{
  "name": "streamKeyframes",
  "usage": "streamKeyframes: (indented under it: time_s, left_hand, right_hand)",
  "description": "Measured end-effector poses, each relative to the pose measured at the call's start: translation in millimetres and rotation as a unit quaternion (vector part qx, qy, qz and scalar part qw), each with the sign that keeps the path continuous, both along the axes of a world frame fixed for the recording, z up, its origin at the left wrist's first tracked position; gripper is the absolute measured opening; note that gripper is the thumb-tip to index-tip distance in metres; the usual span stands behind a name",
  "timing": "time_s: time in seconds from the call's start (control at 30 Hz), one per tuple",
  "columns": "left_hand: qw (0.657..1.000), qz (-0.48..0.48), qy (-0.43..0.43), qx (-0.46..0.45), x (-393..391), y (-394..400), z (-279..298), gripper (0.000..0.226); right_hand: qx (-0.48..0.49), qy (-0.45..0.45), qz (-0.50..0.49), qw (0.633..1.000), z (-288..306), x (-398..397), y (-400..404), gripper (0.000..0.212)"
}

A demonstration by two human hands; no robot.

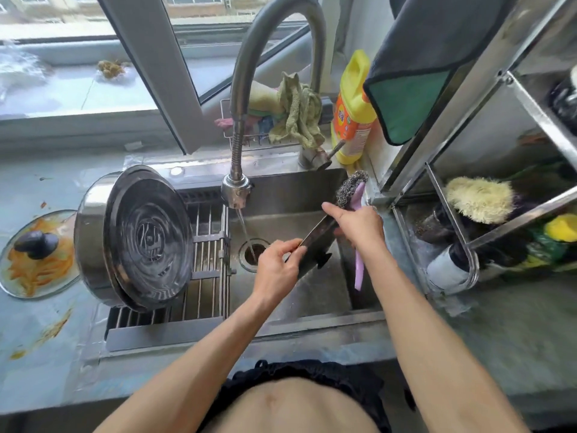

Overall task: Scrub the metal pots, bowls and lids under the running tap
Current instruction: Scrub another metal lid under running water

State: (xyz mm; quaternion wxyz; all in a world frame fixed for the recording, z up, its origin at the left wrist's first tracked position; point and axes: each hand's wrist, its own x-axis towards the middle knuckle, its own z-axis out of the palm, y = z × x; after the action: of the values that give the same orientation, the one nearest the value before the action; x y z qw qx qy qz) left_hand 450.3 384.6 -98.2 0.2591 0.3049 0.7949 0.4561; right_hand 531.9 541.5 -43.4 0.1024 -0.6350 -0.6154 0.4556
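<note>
Gripping a cleaver (315, 242) in the sink (312, 295), the left hand (276, 270) pinches its spine while the right hand (359, 226) clasps the blade and scrubber handle (359, 267); next, move it toward the tap stream (246, 232) at 9 o'clock.

Both forearms are reaching forward, bare. Left hand (276, 270) is pinching with fingers curled, thumb on top. Right hand (359, 225) is gripping too, knuckles up, index finger extending forward, wrist bending slightly inward.

Unreadable print on yellow detergent bottle (352, 120) orange label.
</note>
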Motion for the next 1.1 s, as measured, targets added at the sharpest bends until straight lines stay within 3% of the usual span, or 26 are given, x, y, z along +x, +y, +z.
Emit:
streamKeyframes:
  time_s: [0.13, 0.27, 0.37, 0.43, 0.5, 0.63, 0.8, 0.93, 1.1]
  left_hand:
    - [0.997, -0.051, 0.048, 0.012, -6, -14, -3, 0.020]
    - [0.996, -0.079, 0.035, -0.004, -17, -25, -8, 0.021]
    - [0.993, -0.029, -0.115, 0.001, -28, -31, -5, 0.022]
    - [0.966, 0.068, -0.246, 0.040, -42, -37, -1, 0.024]
    - [0.941, 0.147, -0.295, 0.073, -60, -39, 3, 0.019]
    - [0.939, 0.209, -0.263, 0.073, -89, -30, 18, 0.019]
    - [0.961, 0.174, -0.210, 0.039, -110, -11, 19, 0.015]
    - [0.954, 0.184, -0.234, 0.031, -116, -4, 15, 0.009]
    - [0.958, 0.168, -0.232, 0.014, -113, -11, 9, 0.018]
  right_hand:
    - [0.014, -0.007, -0.019, 1.000, 5, -5, -9, 0.048]
    - [0.004, 0.020, -0.046, 0.999, -2, -9, -24, 0.044]
    - [-0.004, 0.047, -0.071, 0.996, -9, -11, -35, 0.042]
    - [-0.003, 0.068, -0.075, 0.995, -10, -14, -41, 0.044]
    - [0.001, 0.086, -0.073, 0.994, -11, -16, -44, 0.043]
    - [0.019, 0.096, -0.061, 0.993, -12, -16, -45, 0.034]
    - [0.039, 0.098, -0.057, 0.993, -11, -16, -45, 0.031]
    - [0.045, 0.099, -0.060, 0.992, -9, -11, -42, 0.031]
    - [0.038, 0.122, -0.079, 0.989, -12, -5, -43, 0.035]
